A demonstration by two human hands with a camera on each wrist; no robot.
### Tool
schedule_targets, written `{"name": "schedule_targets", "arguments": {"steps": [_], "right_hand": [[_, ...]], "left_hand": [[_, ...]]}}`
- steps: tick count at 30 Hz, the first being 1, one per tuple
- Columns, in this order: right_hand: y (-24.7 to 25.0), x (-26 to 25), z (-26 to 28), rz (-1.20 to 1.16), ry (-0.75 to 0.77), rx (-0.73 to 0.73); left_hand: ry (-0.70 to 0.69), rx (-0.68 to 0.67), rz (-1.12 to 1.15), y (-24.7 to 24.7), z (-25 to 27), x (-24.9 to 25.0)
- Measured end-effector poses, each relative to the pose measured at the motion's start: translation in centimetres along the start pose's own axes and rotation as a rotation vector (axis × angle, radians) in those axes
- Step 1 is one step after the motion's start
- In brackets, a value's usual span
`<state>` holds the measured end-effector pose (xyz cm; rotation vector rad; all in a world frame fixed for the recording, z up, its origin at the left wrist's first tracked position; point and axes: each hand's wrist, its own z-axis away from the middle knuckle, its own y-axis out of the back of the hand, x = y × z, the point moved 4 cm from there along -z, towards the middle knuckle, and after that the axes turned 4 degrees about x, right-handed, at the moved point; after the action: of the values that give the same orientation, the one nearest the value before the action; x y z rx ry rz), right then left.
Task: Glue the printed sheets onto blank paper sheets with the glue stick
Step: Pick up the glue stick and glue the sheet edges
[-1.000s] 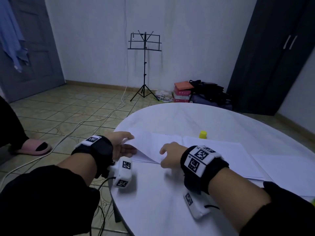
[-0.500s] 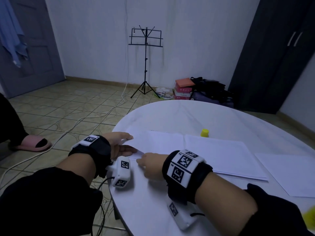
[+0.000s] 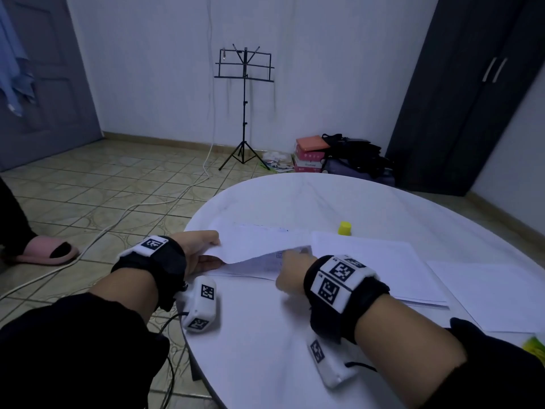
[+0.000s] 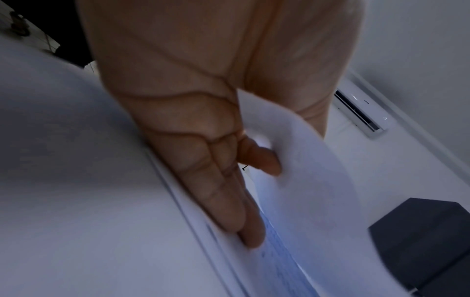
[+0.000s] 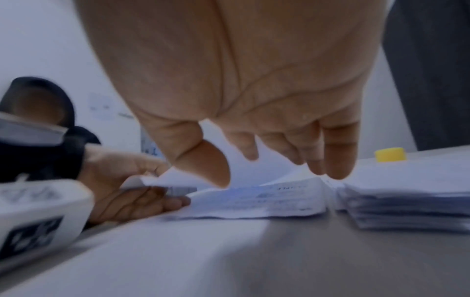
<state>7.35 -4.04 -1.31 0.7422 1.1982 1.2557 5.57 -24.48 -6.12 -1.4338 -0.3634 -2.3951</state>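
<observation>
My left hand pinches the near left corner of a white top sheet and holds it raised off the left pile. In the left wrist view that sheet curls over the thumb and forefinger, and the other fingers lie straight on the pile's edge. Beneath lies a printed sheet with faint lines of text. My right hand reaches in under the raised sheet, fingers loose and spread, holding nothing. A yellow-capped glue stick stands behind the papers.
A thick stack of white paper lies right of the printed pile, with another loose sheet further right. The round white table has its edge under my left wrist. A green-yellow object shows at the lower right border.
My left hand has lifted the top sheet's corner higher, baring the print below. My right hand went left along the near edge, then came back and moved in under the raised sheet.
</observation>
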Motion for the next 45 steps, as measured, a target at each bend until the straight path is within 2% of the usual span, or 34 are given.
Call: {"name": "schedule_targets", "arguments": {"steps": [3,7,11,13,17,20,24,31,36,38,42,45], "right_hand": [[1.0,1.3,-0.9,-0.257,-0.036,0.06],[2.0,3.2,-0.2,-0.827,-0.157,0.105],[1.7,4.5,0.5,-0.972,-0.107,0.112],[1.8,5.0,1.3,-0.954,-0.1,0.079],[2.8,7.9,3.1,-0.64,-0.076,0.231],[2.8,10.7,4.9,-0.506,-0.094,0.229],[2.8,15.0,8.8,-0.447,-0.142,0.234],[1.7,21.4,14.3,-0.161,-0.199,0.047],[1.5,24.0,15.2,-0.079,-0.224,-0.008],[1.8,25.2,15.3,-0.003,-0.296,-0.05],[3.4,27.7,15.6,-0.082,-0.434,0.029],[4.2,28.9,15.5,-0.265,-0.49,0.14]], "left_hand": [[0.006,0.01,-0.033,0.0,0.3,-0.2],[0.0,0.012,-0.072,-0.1,0.5,-0.2],[-0.038,-0.049,-0.171,-0.8,2.0,-0.1],[-0.094,-0.054,-0.243,-1.3,2.7,0.1],[-0.237,-0.046,-0.526,-2.8,4.0,0.9],[-0.282,-0.14,-0.837,-4.5,6.6,1.0],[-0.37,-0.221,-0.932,-7.4,10.5,0.5],[-0.488,-0.459,-1.165,-13.4,15.9,-3.9],[-0.539,-0.474,-1.405,-16.2,17.9,-5.4],[-0.523,-0.467,-1.453,-16.7,18.2,-5.3],[-0.511,-0.472,-1.556,-16.9,18.8,-5.3],[-0.6,-0.4,-1.658,-16.8,18.9,-5.4]]}}
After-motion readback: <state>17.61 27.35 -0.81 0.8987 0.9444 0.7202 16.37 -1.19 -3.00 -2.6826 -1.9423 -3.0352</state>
